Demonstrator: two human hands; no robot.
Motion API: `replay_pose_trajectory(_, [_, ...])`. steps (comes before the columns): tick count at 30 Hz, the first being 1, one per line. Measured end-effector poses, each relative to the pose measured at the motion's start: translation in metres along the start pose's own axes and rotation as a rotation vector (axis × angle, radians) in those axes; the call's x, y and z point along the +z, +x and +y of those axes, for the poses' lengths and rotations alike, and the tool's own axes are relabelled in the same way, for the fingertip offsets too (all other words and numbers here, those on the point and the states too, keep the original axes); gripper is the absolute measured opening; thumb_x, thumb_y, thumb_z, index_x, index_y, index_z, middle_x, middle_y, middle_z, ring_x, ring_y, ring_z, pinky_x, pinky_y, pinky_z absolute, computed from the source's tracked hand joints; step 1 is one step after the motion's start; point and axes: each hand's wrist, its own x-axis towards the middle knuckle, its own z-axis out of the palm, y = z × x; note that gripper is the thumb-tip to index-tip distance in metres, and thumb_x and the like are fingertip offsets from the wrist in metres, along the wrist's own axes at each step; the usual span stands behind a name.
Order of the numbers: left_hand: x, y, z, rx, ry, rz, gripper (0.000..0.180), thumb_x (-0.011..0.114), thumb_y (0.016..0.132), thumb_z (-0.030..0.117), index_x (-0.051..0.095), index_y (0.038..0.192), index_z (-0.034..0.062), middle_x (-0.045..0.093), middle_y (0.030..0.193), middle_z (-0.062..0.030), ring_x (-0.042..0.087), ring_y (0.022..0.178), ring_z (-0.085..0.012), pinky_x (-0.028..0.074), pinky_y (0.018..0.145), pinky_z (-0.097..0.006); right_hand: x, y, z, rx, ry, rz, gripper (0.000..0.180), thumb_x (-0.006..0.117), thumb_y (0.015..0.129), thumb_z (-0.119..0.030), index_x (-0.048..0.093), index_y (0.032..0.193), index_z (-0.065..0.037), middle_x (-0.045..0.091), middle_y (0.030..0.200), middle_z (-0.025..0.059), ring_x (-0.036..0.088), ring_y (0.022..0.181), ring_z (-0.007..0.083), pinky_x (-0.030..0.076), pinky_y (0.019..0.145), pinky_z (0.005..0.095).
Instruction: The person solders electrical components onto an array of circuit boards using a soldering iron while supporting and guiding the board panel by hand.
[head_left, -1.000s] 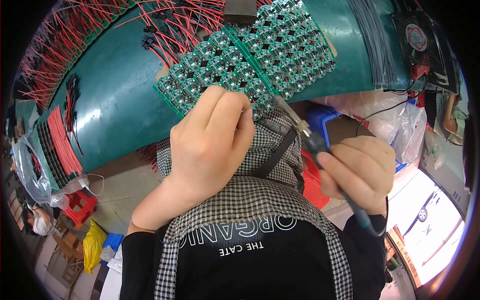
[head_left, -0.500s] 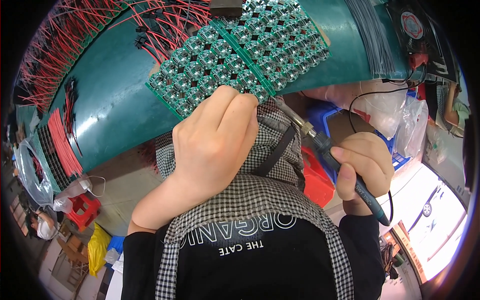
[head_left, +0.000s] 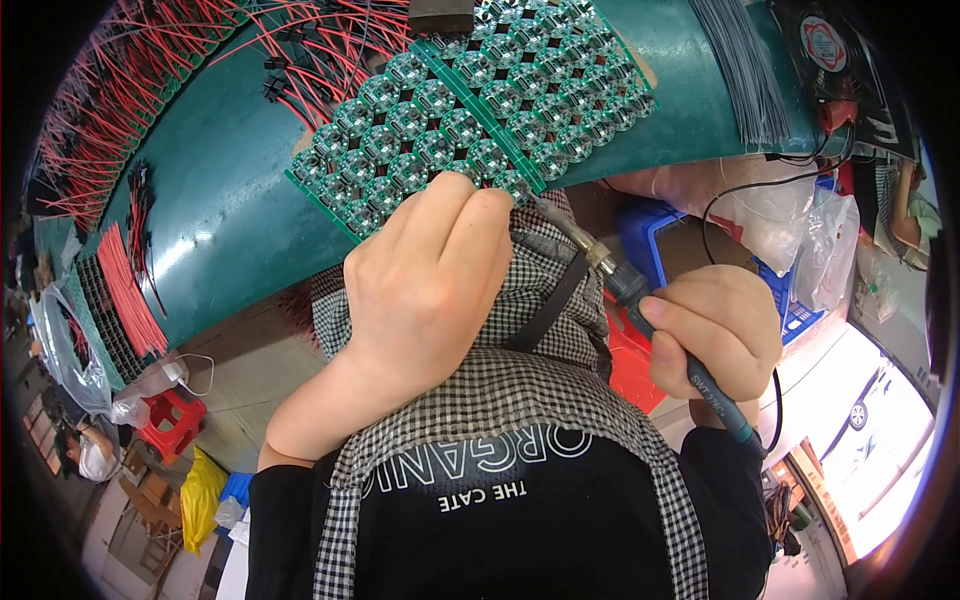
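Observation:
Two green circuit board panels (head_left: 470,110) of round boards lie side by side on the teal table (head_left: 210,210). My left hand (head_left: 425,285) rests on the near edge of the panels with its fingertips pinched together; what they hold is hidden. My right hand (head_left: 715,335) grips a soldering iron (head_left: 640,300) by its dark handle. The iron's metal tip points up and left and meets the panel edge right beside my left fingertips.
Bundles of red wires (head_left: 150,90) spread over the table's far left, and cut red wire pieces (head_left: 125,290) lie at its left end. Grey wires (head_left: 745,60) and a small fan (head_left: 825,45) sit at the right. Blue crates (head_left: 660,235), plastic bags and a red stool (head_left: 175,420) stand below.
The view has shifted, so the panels now sit higher and further left. Both hands stay at the panel edge, the iron's tip still beside the left fingertips.

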Motion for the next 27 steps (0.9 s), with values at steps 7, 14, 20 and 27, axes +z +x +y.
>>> replay_pose_trajectory(7, [0.001,0.0,0.0,0.0,0.009,-0.02,0.019,0.067,0.068,0.001,0.058,0.084,0.0081,0.047,0.075,-0.0035,0.056,0.062,-0.0171,0.045,0.049,-0.031,-0.002,0.003,-0.006,-0.081,-0.101,-0.082,0.015,0.074,0.068,-0.008,0.069,0.08,-0.002,0.06,0.069,0.0056,0.06,0.055,0.0177,0.049,0.047,0.0271])
replay_pose_trajectory(14, [0.0,0.0,0.0,0.003,-0.01,-0.036,0.019,0.066,0.069,0.001,0.057,0.084,0.0074,0.047,0.075,-0.0039,0.056,0.062,-0.018,0.045,0.049,-0.032,0.005,0.002,-0.016,-0.203,-0.269,-0.096,0.015,0.074,0.07,-0.013,0.069,0.08,-0.003,0.059,0.069,0.0049,0.059,0.056,0.0157,0.047,0.046,0.0248])
replay_pose_trajectory(20, [-0.002,-0.002,0.001,-0.042,-0.043,-0.057,0.018,0.067,0.073,0.001,0.057,0.086,0.0065,0.047,0.076,-0.0054,0.057,0.063,-0.0197,0.046,0.05,-0.033,-0.002,0.002,-0.003,-0.014,-0.039,-0.081,0.018,0.076,0.066,-0.008,0.07,0.082,-0.003,0.06,0.071,0.005,0.06,0.056,0.0166,0.047,0.046,0.0263])
replay_pose_trajectory(27, [-0.008,0.002,0.004,-0.138,-0.14,-0.06,0.018,0.068,0.073,0.0,0.057,0.087,0.0056,0.052,0.079,-0.007,0.056,0.062,-0.023,0.047,0.053,-0.033,-0.014,-0.009,0.008,0.224,0.197,0.034,0.014,0.07,0.075,-0.007,0.069,0.086,0.002,0.062,0.072,0.0103,0.059,0.057,0.021,0.046,0.05,0.0293])
